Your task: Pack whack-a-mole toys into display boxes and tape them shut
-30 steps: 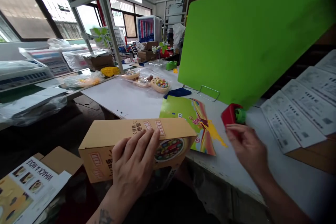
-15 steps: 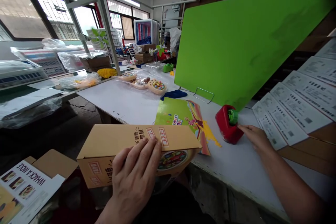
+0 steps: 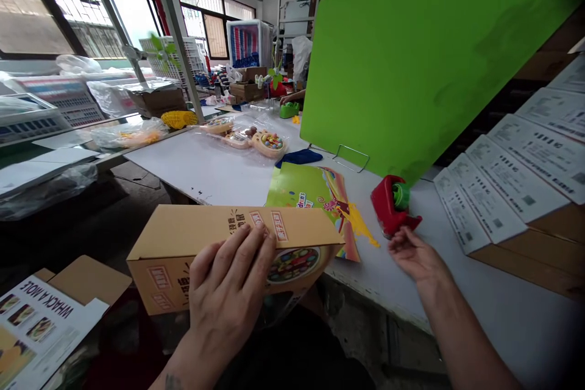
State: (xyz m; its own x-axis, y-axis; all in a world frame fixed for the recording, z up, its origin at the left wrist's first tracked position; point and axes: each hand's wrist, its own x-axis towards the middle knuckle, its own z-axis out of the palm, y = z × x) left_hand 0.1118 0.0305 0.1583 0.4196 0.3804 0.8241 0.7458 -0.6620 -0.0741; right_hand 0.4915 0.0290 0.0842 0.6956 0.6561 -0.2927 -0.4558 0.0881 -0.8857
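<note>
My left hand (image 3: 233, 286) is wrapped over the near top edge of a brown cardboard toy box (image 3: 183, 228). The box is printed with red labels and a picture of colourful pieces, and lies tilted at the table's front edge, over my lap. Just below a red tape dispenser (image 3: 384, 207) with a green tape core (image 3: 401, 196), my right hand (image 3: 415, 256) has its thumb and fingers pinched together. Whatever is in the pinch is too small or clear to make out. Between box and dispenser lie a printed green sheet (image 3: 287, 183) and yellow plastic pieces (image 3: 359, 225).
A green board (image 3: 411, 73) leans behind the table (image 3: 183, 164). Printed cartons (image 3: 503, 177) are stacked at right. Bagged toys (image 3: 269, 143) and a dark blue cloth (image 3: 299, 157) lie farther back. An open whack-a-mole box (image 3: 59, 317) is at lower left. Another person's hand (image 3: 290, 97) shows at the back.
My right hand has moved left and toward me, from the dispenser's cutting end to just below it. My left hand stays on the box. Another person's hand has appeared at the back.
</note>
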